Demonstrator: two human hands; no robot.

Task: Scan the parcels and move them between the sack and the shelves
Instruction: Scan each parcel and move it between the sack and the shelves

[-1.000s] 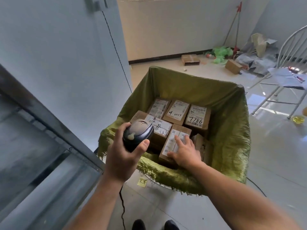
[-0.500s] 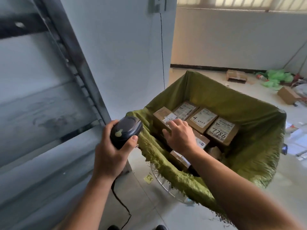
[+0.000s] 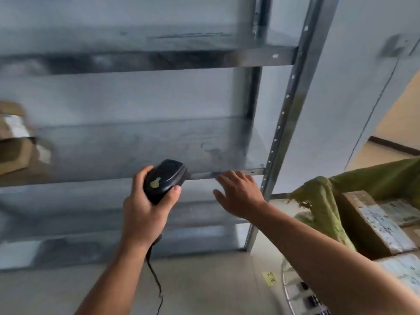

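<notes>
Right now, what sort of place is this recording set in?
Probably a small parcel depot or storeroom: bare grey metal shelves, labelled parcels packed in a green sack, and a corded scanner gripped in the left hand.

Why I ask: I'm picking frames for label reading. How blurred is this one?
Head view: motion blur smears the shelves and the box at far left; parcel labels in the sack are unreadable; the scanner in the left hand and the open right hand are sharpest.
</notes>
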